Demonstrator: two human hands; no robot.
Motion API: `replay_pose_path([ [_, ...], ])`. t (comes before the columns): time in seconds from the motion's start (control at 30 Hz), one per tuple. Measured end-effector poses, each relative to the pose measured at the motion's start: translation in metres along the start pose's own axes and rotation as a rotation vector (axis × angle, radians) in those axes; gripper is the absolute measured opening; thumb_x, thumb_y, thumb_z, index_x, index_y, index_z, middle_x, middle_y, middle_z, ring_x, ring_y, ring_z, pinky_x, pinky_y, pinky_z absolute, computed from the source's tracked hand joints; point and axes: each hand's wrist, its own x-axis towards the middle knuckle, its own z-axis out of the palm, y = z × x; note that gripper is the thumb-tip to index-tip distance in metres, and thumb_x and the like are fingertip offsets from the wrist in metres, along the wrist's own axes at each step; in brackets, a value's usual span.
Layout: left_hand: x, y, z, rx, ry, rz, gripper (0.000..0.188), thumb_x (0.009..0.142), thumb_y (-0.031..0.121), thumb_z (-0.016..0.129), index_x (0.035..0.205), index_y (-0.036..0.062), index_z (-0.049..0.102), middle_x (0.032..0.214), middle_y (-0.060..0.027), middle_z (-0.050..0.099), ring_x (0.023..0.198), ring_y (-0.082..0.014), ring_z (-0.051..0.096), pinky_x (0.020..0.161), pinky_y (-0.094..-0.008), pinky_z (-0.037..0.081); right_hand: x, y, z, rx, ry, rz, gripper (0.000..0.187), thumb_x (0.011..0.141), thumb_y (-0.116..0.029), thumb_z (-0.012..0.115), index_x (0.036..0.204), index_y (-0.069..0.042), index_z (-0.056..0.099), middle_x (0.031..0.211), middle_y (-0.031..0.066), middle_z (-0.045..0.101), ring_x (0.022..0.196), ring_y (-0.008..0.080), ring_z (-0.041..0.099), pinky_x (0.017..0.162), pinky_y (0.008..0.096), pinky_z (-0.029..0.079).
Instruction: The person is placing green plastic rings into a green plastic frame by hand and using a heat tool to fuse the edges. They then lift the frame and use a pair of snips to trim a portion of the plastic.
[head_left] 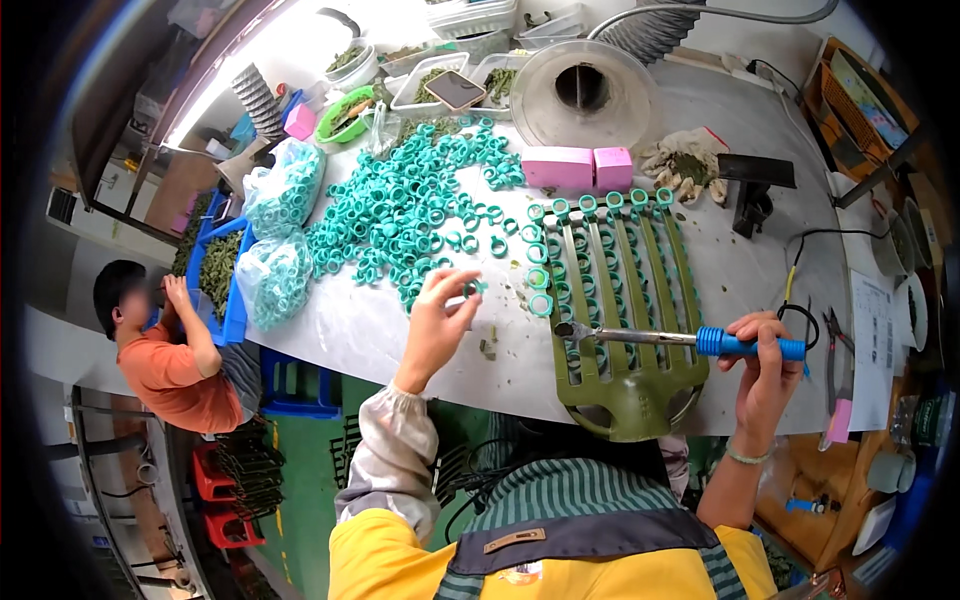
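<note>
My left grip (436,325) pinches a teal ring (475,288), probably light, stiff and best rim-held; my right grip (762,375) clasps a blue-handled tool (708,341).

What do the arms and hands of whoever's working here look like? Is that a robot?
No, it's a person. The left grip and right grip are human hands without gloves. A pale, shiny sleeve with a gathered cuff covers the left forearm; the right forearm is bare, with a pale bracelet. Both shoulders show a yellow top.
</note>
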Motion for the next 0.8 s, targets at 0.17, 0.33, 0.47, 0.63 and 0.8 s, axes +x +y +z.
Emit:
replay_pose_path([
  [0.17, -0.033, 0.029, 0.016, -0.007, -0.278, 0.171, 0.033, 0.088, -0.008, 0.063, 0.119, 0.0030, 0.066, 0.117, -0.0041, 0.054, 0.097, -0.0103, 0.059, 0.080, -0.0225, 0.054, -0.002, 0.000, 0.000, -0.003, 0.004, -0.002, 0.024, 0.096, -0.016, 0.056, 0.082, 0.002, 0.065, 0.087, 0.0117, 0.064, 0.069, 0.0164, 0.064, 0.047, 0.0249, 0.054],
  [0.33, -0.037, 0.040, 0.041, 0.252, -0.173, 0.468, 0.033, 0.081, -0.003, 0.070, 0.113, 0.0048, 0.068, 0.111, -0.0088, 0.066, 0.100, -0.0261, 0.062, 0.086, -0.0349, 0.051, -0.004, 0.005, -0.001, 0.006, -0.032, 0.007, 0.025, 0.097, -0.017, 0.056, 0.084, 0.003, 0.066, 0.087, 0.0129, 0.065, 0.062, 0.0161, 0.064, 0.049, 0.0250, 0.054],
  [0.47, -0.031, 0.033, 0.051, 0.354, -0.184, 0.545, 0.031, 0.080, 0.002, 0.072, 0.111, 0.0053, 0.068, 0.111, -0.0087, 0.067, 0.105, -0.0297, 0.059, 0.091, -0.0387, 0.049, -0.005, 0.012, 0.008, 0.035, -0.025, 0.022, 0.027, 0.097, -0.018, 0.057, 0.083, 0.003, 0.066, 0.087, 0.0127, 0.065, 0.061, 0.0162, 0.065, 0.050, 0.0254, 0.054],
  [0.63, -0.030, 0.033, 0.049, 0.389, -0.202, 0.557, 0.031, 0.080, 0.002, 0.071, 0.111, 0.0056, 0.068, 0.111, -0.0083, 0.067, 0.103, -0.0293, 0.059, 0.091, -0.0385, 0.048, -0.004, 0.004, 0.003, 0.024, -0.021, 0.034, 0.027, 0.097, -0.017, 0.057, 0.082, 0.002, 0.066, 0.086, 0.0120, 0.065, 0.060, 0.0154, 0.064, 0.049, 0.0245, 0.054],
  [0.8, -0.013, 0.038, 0.042, 0.351, -0.242, 0.577, 0.030, 0.081, 0.002, 0.070, 0.111, 0.0058, 0.068, 0.106, -0.0090, 0.066, 0.098, -0.0290, 0.059, 0.087, -0.0382, 0.049, -0.002, -0.005, -0.011, 0.021, -0.042, 0.043, 0.025, 0.096, -0.016, 0.057, 0.082, 0.002, 0.066, 0.083, 0.0117, 0.064, 0.066, 0.0151, 0.064, 0.045, 0.0244, 0.052],
])
